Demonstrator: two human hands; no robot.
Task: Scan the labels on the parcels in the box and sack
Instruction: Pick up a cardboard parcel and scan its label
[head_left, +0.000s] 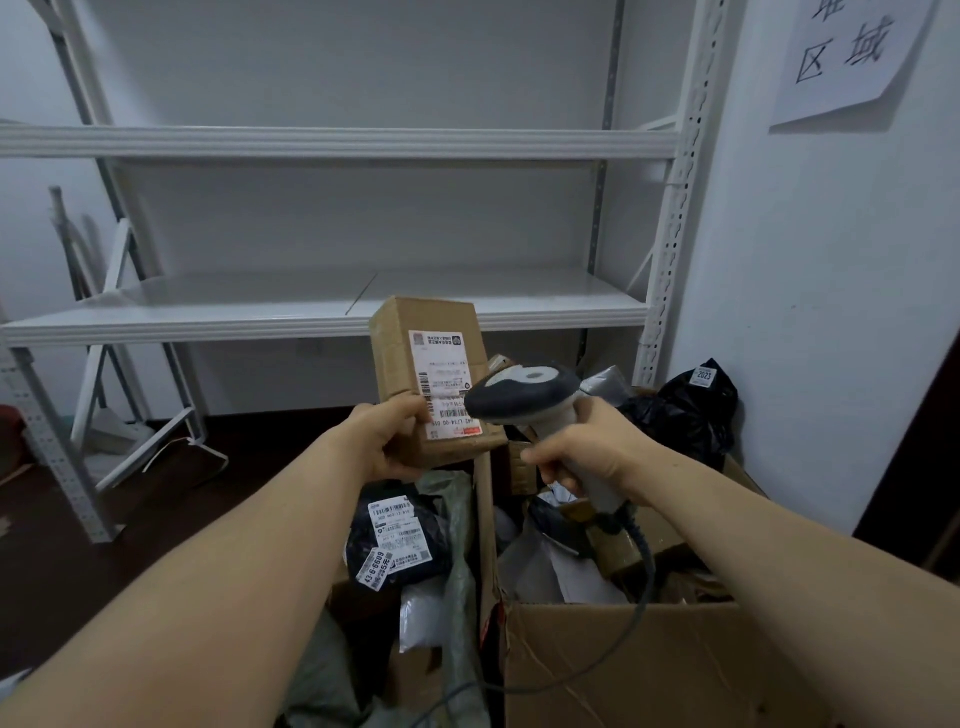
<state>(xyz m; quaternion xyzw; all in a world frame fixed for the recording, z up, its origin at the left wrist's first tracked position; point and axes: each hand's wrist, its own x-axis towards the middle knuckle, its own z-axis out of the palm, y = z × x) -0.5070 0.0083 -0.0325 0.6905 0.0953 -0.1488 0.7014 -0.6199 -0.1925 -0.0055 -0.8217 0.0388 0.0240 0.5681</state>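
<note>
My left hand (387, 439) grips the lower left of a small brown cardboard parcel (402, 353), held upright with its white shipping label (441, 379) facing me. My right hand (587, 449) is closed around the handle of a grey and white barcode scanner (524, 392), whose head sits right beside the label's lower right corner. The scanner's cable (641, 571) hangs down over the large open cardboard box (623, 660) below, which holds several parcels. To its left a greenish sack (457, 519) holds a black bagged parcel (400, 540) with white labels.
A white metal shelving rack (332, 306) stands behind, its shelves bare. A black bag with a label (691, 410) lies by the right wall. A paper sign (852, 52) hangs on that wall. Loose white frame parts (119, 415) lean at the left on the dark floor.
</note>
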